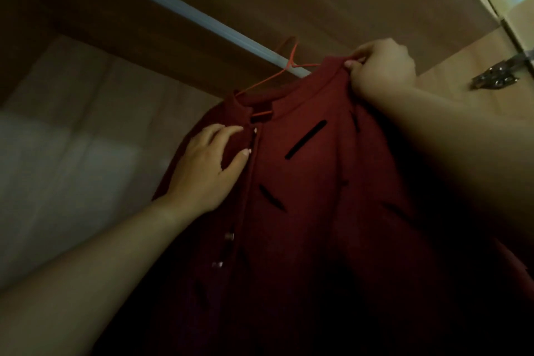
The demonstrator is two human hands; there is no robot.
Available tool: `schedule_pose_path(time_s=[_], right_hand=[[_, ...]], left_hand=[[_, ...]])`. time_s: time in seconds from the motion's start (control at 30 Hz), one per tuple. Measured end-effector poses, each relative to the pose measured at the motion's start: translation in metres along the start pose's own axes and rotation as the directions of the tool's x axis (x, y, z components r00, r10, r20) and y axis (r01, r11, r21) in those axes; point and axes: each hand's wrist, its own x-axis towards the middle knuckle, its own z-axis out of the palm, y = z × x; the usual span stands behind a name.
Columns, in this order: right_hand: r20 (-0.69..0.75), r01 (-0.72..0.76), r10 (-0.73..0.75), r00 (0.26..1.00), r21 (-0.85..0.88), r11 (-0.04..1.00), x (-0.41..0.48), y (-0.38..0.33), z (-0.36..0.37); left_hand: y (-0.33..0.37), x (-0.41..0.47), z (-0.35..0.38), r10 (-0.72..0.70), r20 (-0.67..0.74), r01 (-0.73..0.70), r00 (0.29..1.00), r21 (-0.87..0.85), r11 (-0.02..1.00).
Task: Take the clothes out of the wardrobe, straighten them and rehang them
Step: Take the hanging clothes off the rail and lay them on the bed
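Looking up into a wooden wardrobe. At centre, spreading toward 5 o'clock: a dark red jacket (303,211) with black slits and small metal snaps, hung on a thin orange hanger (291,55). Long axis near upright and slightly tilted, with the collar up toward 12 o'clock, the body running down toward 6 o'clock and out of frame, and the front facing the camera. Hanger hook looped at a pale rail (185,10) slanting from 11 o'clock down to centre. At 1 o'clock: right hand (381,66), fingers curled, thumb and fingertips pinching the collar edge. Just toward 9 o'clock from the snap line: left hand (208,167) laid on the front panel, fingers loosely spread, thumb stretched toward the snaps. At 2 o'clock: a metal hinge (495,79) on the wardrobe side.
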Motion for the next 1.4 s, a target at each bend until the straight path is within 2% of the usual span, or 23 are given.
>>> schedule_pose_path(time_s=[0.1,0.17,0.27,0.4,0.43,0.5,0.57,0.6,0.7,0.77,0.83,0.97,1.13,1.4], right_hand=[[-0.048,-0.022,0.023,0.999,0.015,1.000,0.006,0.001,-0.002],[-0.085,0.046,-0.045,0.995,0.013,0.999,-0.008,0.009,-0.006],[-0.080,0.170,-0.167,0.983,0.032,0.985,-0.038,0.032,-0.011],[-0.028,0.171,-0.169,0.985,0.135,0.976,-0.097,0.057,-0.027],[-0.016,0.185,-0.184,0.983,0.133,0.974,-0.115,0.057,-0.034],[0.019,0.208,-0.213,0.977,0.147,0.967,-0.151,0.061,-0.046],[0.072,0.174,-0.190,0.979,0.184,0.967,-0.184,0.064,-0.057],[0.120,0.146,-0.172,0.978,0.200,0.969,-0.199,0.069,-0.061],[0.333,0.085,-0.153,0.930,0.211,0.974,-0.248,0.077,-0.078],[0.444,0.125,-0.202,0.873,0.198,0.972,-0.280,0.072,-0.092],[0.492,0.179,-0.243,0.836,0.174,0.968,-0.306,0.069,-0.107],[0.479,0.150,-0.176,0.860,0.092,0.984,-0.346,0.074,-0.147],[0.355,0.132,-0.096,0.930,-0.078,0.988,-0.371,0.073,-0.217],[0.260,0.067,0.052,0.964,-0.429,0.901,-0.385,0.083,-0.354]], left_hand=[[-0.004,0.010,-0.003,-0.058,0.025,0.059,0.998,-0.045,0.997],[-0.002,0.013,-0.007,-0.064,0.001,0.064,0.998,-0.055,0.996],[0.003,0.005,-0.016,-0.013,-0.075,0.015,0.997,0.019,1.000],[0.009,-0.004,-0.037,0.011,-0.066,-0.002,0.998,0.144,0.990],[0.010,-0.009,-0.041,0.025,-0.022,-0.021,0.999,0.172,0.985],[0.014,-0.029,-0.046,0.008,0.163,-0.026,0.987,0.106,0.994],[0.018,-0.066,-0.045,-0.015,0.393,0.019,0.919,-0.006,1.000],[0.021,-0.089,-0.045,-0.012,0.423,0.023,0.906,-0.022,0.999],[0.030,-0.149,-0.046,-0.052,0.314,0.088,0.948,-0.102,0.991],[0.039,-0.177,-0.044,-0.113,0.290,0.163,0.950,-0.153,0.975],[0.053,-0.197,-0.043,-0.119,0.285,0.172,0.951,-0.171,0.970],[0.086,-0.226,-0.043,-0.105,0.286,0.171,0.952,-0.216,0.961],[0.138,-0.251,-0.040,-0.005,0.213,0.070,0.977,-0.302,0.951],[0.260,-0.256,-0.039,0.135,0.128,-0.060,0.982,-0.471,0.880]])
